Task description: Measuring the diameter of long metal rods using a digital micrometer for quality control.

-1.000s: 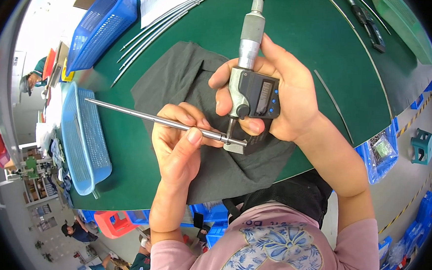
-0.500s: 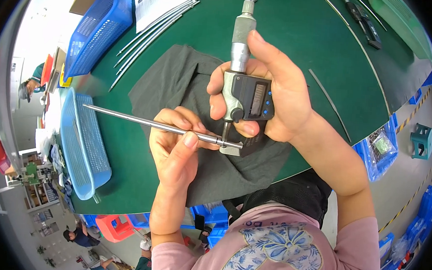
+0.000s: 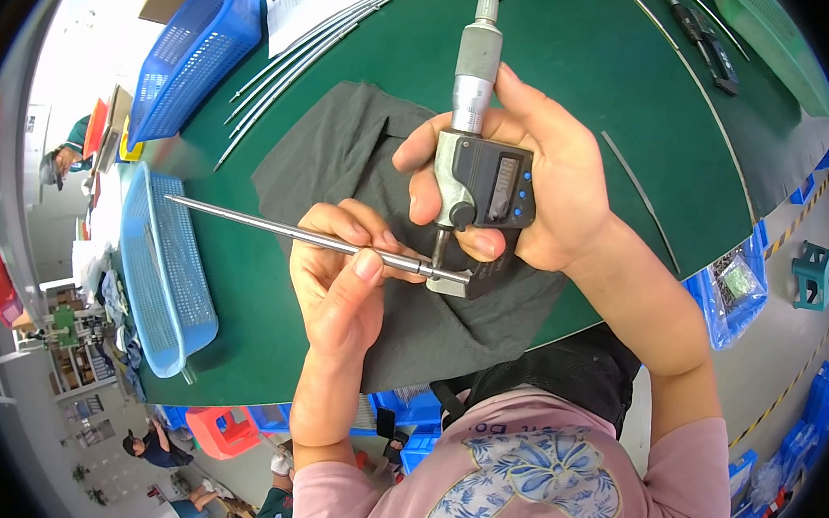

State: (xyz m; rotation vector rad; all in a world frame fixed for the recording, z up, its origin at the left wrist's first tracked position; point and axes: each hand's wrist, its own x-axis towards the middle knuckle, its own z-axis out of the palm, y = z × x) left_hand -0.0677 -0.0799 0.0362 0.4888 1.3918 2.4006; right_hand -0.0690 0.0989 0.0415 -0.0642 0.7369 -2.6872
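My right hand (image 3: 556, 187) is wrapped round a digital micrometer (image 3: 484, 183) with a grey thimble at its far end and a small display with blue buttons. The thumb tip lies beside the thimble. My left hand (image 3: 341, 288) pinches a thin, shiny metal rod (image 3: 265, 224) between thumb and fingers. Near its right end, the rod crosses the micrometer's jaw gap, between spindle and anvil; whether both faces touch it is too fine to tell. The rod's tapered left end points toward a light blue basket (image 3: 162, 272). Below both hands lies a dark grey cloth (image 3: 317, 149).
Several similar rods (image 3: 298, 67) lie at the far left, beside a blue basket (image 3: 199, 51). A thin grey strip (image 3: 638, 199) rests on the green table (image 3: 580, 41) to the right. Another measuring tool (image 3: 708, 44) and a green basket (image 3: 778, 53) are at the far right.
The micrometer has shifted and tilted slightly to the right, and my right thumb sits a little farther from the thimble. The rod stays in my left hand, across the jaws.
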